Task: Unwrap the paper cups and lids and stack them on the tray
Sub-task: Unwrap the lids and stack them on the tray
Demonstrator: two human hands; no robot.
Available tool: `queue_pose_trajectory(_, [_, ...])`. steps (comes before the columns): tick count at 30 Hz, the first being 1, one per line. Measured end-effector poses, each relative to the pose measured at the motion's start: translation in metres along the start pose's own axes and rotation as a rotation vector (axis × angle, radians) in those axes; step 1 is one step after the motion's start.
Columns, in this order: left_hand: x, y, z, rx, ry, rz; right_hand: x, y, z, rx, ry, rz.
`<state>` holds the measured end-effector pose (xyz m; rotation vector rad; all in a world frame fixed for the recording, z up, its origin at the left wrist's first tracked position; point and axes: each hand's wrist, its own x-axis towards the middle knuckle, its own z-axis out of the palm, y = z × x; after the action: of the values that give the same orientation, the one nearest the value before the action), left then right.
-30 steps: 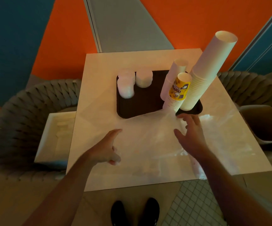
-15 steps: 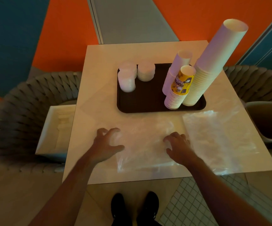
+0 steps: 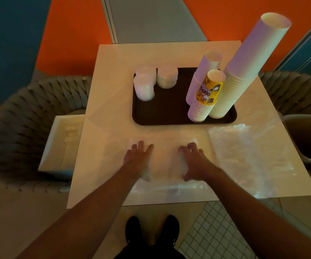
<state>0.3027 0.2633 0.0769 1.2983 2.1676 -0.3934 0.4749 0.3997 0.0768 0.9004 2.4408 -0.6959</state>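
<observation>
a dark brown rectangular plastic tray (image 3: 169, 116) sits on the pale square table (image 3: 113, 71), toward its far half; at the tray's right end stand three leaning columns of nested paper cups: a very tall cream-white stack (image 3: 244, 71) at the right edge, a shorter stack topped by a yellow printed cup (image 3: 206, 96) touching its left side, and a slim plain white stack (image 3: 205, 75) just behind that one; at the tray's far left corner stand three low stacks of translucent white plastic lids (image 3: 145, 86), close together, two in front of one another and one to their right; nearer the person, a flattened sheet of clear plastic wrapping (image 3: 169, 165) lies on the table in front of the tray, and a second crinkled clear plastic bag (image 3: 248, 157) lies just beside it to the right, reaching the table's right edge; the left hand (image 3: 138, 157) lies palm down on the flattened wrapping with fingers straight and spread, holding nothing; the right hand (image 3: 192, 161) rests on the same sheet with fingers arched and fingertips pressing down, thumb out; whether it pinches the film cannot be told; a white box (image 3: 65, 143) sits on a grey woven chair (image 3: 20, 128) left of the table.
</observation>
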Motion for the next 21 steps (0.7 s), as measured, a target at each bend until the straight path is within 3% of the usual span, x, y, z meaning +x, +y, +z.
queue_pose_trajectory(8, [-0.006, -0.009, 0.001, -0.033, -0.027, -0.004, -0.003, 0.011, -0.004, -0.037, -0.028, -0.033])
queue_pose_trajectory(12, [-0.012, -0.013, 0.000, -0.246, 0.086, 0.008, -0.006, 0.016, -0.005, 0.038, 0.007, -0.066])
queue_pose_trajectory(17, [-0.020, -0.015, -0.002, -0.228, 0.151, -0.039, -0.010, 0.018, -0.003, -0.002, -0.010, -0.071])
queue_pose_trajectory(21, [-0.027, -0.018, -0.003, -0.350, 0.206, -0.063, -0.011, 0.018, -0.007, 0.028, 0.024, -0.096])
